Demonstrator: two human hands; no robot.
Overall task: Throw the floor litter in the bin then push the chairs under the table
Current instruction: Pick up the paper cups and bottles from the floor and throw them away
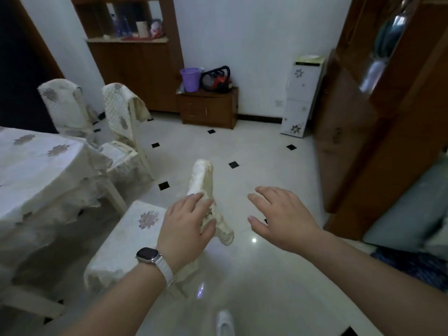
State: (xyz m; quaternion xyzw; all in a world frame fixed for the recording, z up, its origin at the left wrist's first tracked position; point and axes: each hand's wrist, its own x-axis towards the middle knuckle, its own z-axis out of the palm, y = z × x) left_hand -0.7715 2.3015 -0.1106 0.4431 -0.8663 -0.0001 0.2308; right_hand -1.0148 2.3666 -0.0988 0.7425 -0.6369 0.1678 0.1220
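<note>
Beside the table (pixel 36 166), the left hand (pixel 186 224) rests flat-fingered on the chair back (pixel 202 175) and the right hand (pixel 278 214) hovers spread, empty. It looks like the chair-pushing step; next, shove it under.

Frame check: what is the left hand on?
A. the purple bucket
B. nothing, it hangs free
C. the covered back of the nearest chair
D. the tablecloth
C: the left hand rests on the cream-covered chair back, while the right hand is spread open to its side, holding nothing.
</note>
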